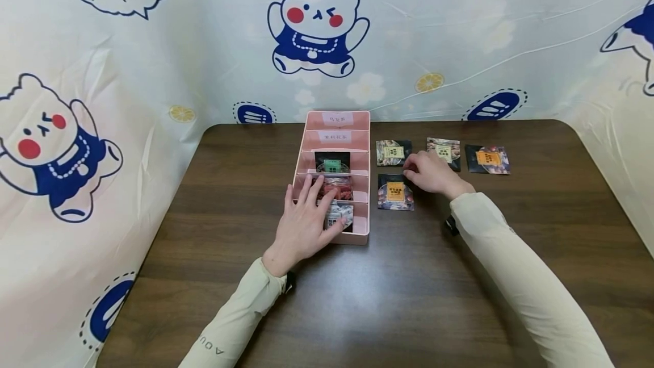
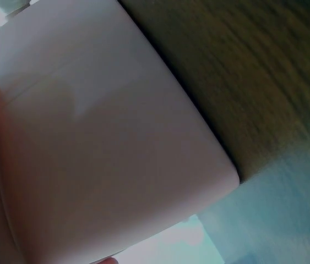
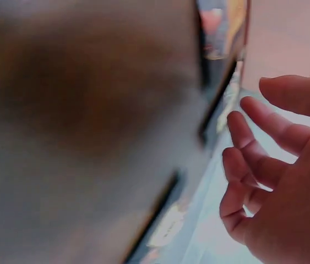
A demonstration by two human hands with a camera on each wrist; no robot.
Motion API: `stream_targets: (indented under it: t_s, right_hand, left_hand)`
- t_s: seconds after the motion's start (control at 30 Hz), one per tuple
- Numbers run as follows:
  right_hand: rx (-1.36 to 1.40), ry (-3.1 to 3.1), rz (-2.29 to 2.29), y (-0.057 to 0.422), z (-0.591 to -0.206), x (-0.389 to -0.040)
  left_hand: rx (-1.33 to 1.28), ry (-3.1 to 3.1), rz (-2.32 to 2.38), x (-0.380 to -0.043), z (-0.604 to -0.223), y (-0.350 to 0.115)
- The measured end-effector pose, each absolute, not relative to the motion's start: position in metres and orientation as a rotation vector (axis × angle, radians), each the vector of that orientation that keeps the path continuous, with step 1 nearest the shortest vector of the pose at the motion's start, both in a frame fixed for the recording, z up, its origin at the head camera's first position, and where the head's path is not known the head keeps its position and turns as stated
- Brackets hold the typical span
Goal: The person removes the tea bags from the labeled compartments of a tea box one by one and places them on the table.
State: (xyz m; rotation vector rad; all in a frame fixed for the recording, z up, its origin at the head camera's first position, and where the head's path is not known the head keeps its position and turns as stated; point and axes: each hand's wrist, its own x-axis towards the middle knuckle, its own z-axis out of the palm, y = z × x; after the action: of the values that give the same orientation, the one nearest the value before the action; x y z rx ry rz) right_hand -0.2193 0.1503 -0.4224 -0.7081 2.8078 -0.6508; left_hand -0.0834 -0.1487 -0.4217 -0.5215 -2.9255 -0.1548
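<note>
A pink divided box [image 1: 361, 237] stands mid-table, and my left hand [image 1: 301, 226] rests over its near end with fingers spread. Under those fingers lie a white-blue tea sachet [image 1: 347, 210] and a red one [image 1: 344, 189]; a black-green sachet [image 1: 327, 162] sits one compartment farther. To the box's right, my right hand [image 1: 434, 174] hovers among loose tea sachets, its fingers loosely bent and holding nothing. Nearest to it are an orange-labelled sachet [image 1: 395, 195] and two yellow-green-labelled ones, left [image 1: 392, 153] and right [image 1: 449, 148]. The left wrist view shows mostly the box's wall [image 2: 116, 137].
Another orange-labelled sachet [image 1: 487, 159] lies farthest right. The box's two far compartments carry white paper labels [image 1: 334, 137]. A brown wooden table [image 1: 409, 300] bears everything, with a bear-printed white cloth [image 1: 409, 33] hanging behind and at the sides.
</note>
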Motion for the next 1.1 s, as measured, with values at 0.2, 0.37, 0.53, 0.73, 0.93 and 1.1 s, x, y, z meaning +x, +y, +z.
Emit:
stream_targets:
  t_s: [0.2, 0.37, 0.53, 0.73, 0.93, 1.1]
  right_hand:
    - [-0.729, 2.874, -0.756, 0.127, -0.402, -0.223]
    - [-0.747, 2.902, -0.924, 0.100, -0.388, -0.225]
    - [-0.803, 2.892, -0.928, 0.075, -0.380, -0.223]
    - [-0.867, 2.903, -0.787, 0.053, -0.375, -0.217]
    - [-0.851, 2.903, -0.701, 0.038, -0.379, -0.212]
    - [-0.826, 2.933, -0.628, 0.029, -0.384, -0.209]
  left_hand:
    - [-0.523, -2.921, -0.151, -0.085, -0.422, -0.149]
    - [-0.526, -2.925, -0.162, -0.086, -0.422, -0.149]
    - [-0.526, -2.933, -0.159, -0.086, -0.422, -0.148]
    - [-0.523, -2.937, -0.148, -0.085, -0.421, -0.148]
    - [-0.532, -2.918, -0.128, -0.084, -0.422, -0.149]
    - [-0.539, -2.910, -0.130, -0.084, -0.422, -0.150]
